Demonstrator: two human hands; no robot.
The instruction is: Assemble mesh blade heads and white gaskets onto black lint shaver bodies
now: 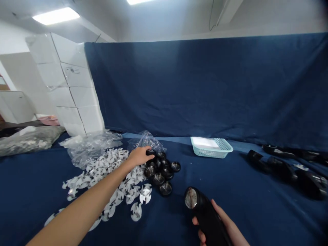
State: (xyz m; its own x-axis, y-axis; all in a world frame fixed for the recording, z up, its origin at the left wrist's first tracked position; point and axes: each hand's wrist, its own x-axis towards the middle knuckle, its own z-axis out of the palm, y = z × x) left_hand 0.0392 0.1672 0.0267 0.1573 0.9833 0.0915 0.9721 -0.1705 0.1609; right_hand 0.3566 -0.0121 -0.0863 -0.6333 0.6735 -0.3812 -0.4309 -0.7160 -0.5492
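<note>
My left hand (139, 156) reaches to the far side of a pile of round black caps (159, 178), its fingers closed on one black cap (151, 152). In my right hand (222, 218) is a black fabric shaver (208, 217), its round perforated metal head (191, 198) facing up toward me. The fingers wrap around the body, which runs out of view at the bottom. Beside the caps, partly under my left forearm, spreads a heap of flat white plastic pieces (135, 212).
Clear plastic bags (91, 145) lie behind the white pieces. A light-blue basket (211, 153) with something white inside stands at the back. Several blurred black shavers (283, 169) lie on the right. White boxes (77, 75) are stacked at the back left, next to a blue cloth screen (205, 85).
</note>
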